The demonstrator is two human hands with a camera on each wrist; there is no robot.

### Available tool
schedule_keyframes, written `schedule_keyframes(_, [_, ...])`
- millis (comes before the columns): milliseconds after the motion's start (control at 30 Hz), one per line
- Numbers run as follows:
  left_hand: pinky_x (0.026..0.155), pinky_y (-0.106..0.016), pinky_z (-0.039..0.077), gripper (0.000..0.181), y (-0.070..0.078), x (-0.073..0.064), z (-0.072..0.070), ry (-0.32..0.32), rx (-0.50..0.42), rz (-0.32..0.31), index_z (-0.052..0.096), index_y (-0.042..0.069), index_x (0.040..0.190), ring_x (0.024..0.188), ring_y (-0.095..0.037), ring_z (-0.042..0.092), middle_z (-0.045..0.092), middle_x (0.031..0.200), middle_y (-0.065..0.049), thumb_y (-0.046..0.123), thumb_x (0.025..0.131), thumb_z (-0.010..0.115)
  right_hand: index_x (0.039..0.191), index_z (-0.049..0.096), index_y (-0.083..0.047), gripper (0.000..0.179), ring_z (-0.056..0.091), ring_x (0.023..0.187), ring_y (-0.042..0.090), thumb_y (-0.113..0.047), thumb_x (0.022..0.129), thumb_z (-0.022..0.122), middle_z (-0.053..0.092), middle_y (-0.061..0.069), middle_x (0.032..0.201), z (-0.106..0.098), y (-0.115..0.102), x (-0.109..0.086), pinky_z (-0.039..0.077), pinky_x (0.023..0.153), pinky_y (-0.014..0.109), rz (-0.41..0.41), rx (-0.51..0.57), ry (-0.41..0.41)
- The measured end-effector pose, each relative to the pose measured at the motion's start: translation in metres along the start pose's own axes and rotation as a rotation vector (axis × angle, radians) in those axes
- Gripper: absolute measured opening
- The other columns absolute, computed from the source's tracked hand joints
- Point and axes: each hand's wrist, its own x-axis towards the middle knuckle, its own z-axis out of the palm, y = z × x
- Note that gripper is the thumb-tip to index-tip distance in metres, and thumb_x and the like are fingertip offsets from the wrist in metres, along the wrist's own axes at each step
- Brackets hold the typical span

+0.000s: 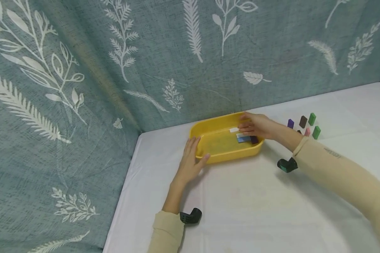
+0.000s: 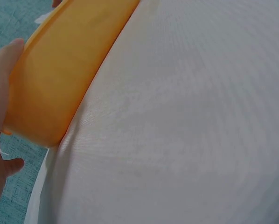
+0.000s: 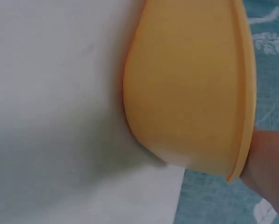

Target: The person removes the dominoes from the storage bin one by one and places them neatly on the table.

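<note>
A yellow tray (image 1: 228,156) stands on the white cloth, close to the hanging curtain. At its left end is my left hand (image 1: 189,160), fingers spread along the rim and thumb at the near side. The left wrist view shows that hand (image 2: 0,93) beside the tray's outer wall (image 2: 60,74). My right hand (image 1: 256,125) reaches over the right end, its loosely extended fingers above the inside. Below those fingers lie a white block (image 1: 234,129), a blue block (image 1: 244,139) and a dark block (image 1: 254,140). In the right wrist view the tray wall (image 3: 186,88) hides the fingers.
Several small blocks stand on the cloth right of the tray, among them a purple block (image 1: 290,123), a brown block (image 1: 303,121), a pink block (image 1: 307,132) and a green block (image 1: 312,119). A patterned green-blue curtain (image 1: 164,63) hangs behind and to the left.
</note>
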Motion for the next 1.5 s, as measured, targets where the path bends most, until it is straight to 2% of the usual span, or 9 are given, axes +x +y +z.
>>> schedule_keyframes(200, [0.109,-0.056,0.015,0.079,0.001,0.001,0.002,0.006,0.000,-0.006,0.021,0.012,0.152,0.144,-0.029,0.003,0.016,0.156,-0.015,0.061,0.094,0.041,0.143,0.025,0.011,0.058,0.045,0.063,0.010,-0.033,0.105,0.027,0.051,0.007,0.083,0.004,-0.003,0.014,0.043,0.074,0.026,0.013,-0.478,-0.073])
schedule_keyframes(333, [0.109,-0.057,0.016,0.078,0.001,0.001,0.003,0.007,0.005,-0.003,0.021,0.012,0.152,0.144,-0.028,0.003,0.016,0.156,-0.015,0.060,0.094,0.041,0.142,0.024,0.014,0.057,0.036,0.052,0.010,-0.030,0.106,0.030,0.046,0.002,0.063,0.007,-0.003,0.018,0.037,0.062,0.029,-0.025,-0.688,-0.079])
schedule_keyframes(433, [0.109,-0.056,0.015,0.077,0.001,0.001,0.003,0.010,0.015,0.003,0.021,0.011,0.152,0.144,-0.027,0.003,0.017,0.155,-0.016,0.057,0.095,0.043,0.143,0.024,0.014,0.059,0.060,0.073,0.020,-0.031,0.105,0.032,0.064,0.017,0.091,0.010,-0.002,0.019,0.047,0.078,0.036,-0.039,-0.838,-0.055])
schedule_keyframes(533, [0.109,-0.055,0.015,0.077,0.002,0.001,0.003,0.014,0.021,0.010,0.021,0.010,0.152,0.144,-0.028,0.003,0.017,0.155,-0.016,0.057,0.095,0.043,0.139,0.034,0.012,0.056,0.058,0.104,0.031,-0.032,0.105,0.034,0.055,0.026,0.124,0.015,-0.002,0.018,0.043,0.092,0.045,-0.049,-0.985,-0.036])
schedule_keyframes(667, [0.110,-0.055,0.014,0.078,0.002,0.001,0.003,0.014,0.020,0.010,0.021,0.010,0.152,0.144,-0.028,0.002,0.017,0.155,-0.016,0.058,0.095,0.042,0.133,0.045,0.009,0.050,0.053,0.103,0.031,-0.031,0.103,0.040,0.054,0.024,0.126,0.022,-0.001,0.017,0.043,0.088,0.045,-0.040,-1.115,-0.025])
schedule_keyframes(867, [0.109,-0.056,0.015,0.079,0.002,0.001,0.003,0.015,0.013,0.010,0.022,0.010,0.152,0.144,-0.028,0.003,0.017,0.155,-0.016,0.061,0.094,0.040,0.128,0.050,0.005,0.040,0.053,0.104,0.031,-0.024,0.100,0.049,0.053,0.024,0.127,0.024,0.001,0.016,0.043,0.084,0.041,-0.049,-1.191,-0.053])
schedule_keyframes(1067, [0.108,-0.058,0.016,0.079,0.002,0.002,0.003,0.019,0.015,0.011,0.022,0.010,0.152,0.143,-0.031,0.004,0.018,0.155,-0.016,0.060,0.094,0.041,0.118,0.056,0.005,0.031,0.053,0.087,0.023,-0.016,0.095,0.056,0.058,0.020,0.118,0.026,0.001,0.012,0.045,0.073,0.033,-0.051,-1.278,-0.075])
schedule_keyframes(1233, [0.108,-0.058,0.016,0.077,0.002,0.002,0.003,0.015,0.015,0.014,0.022,0.010,0.152,0.143,-0.033,0.005,0.018,0.155,-0.016,0.058,0.095,0.042,0.113,0.058,0.002,0.025,0.052,0.073,0.017,-0.016,0.096,0.055,0.060,0.013,0.106,0.027,0.003,0.010,0.043,0.061,0.028,-0.008,-1.245,-0.084])
schedule_keyframes(1500, [0.109,-0.057,0.014,0.078,0.003,0.000,0.003,0.015,0.013,0.008,0.022,0.008,0.151,0.144,-0.029,0.003,0.017,0.155,-0.014,0.058,0.095,0.043,0.119,0.058,0.001,0.030,0.046,0.062,0.012,-0.019,0.096,0.056,0.061,0.011,0.110,0.040,0.010,0.012,0.041,0.059,0.026,-0.024,-1.211,-0.132])
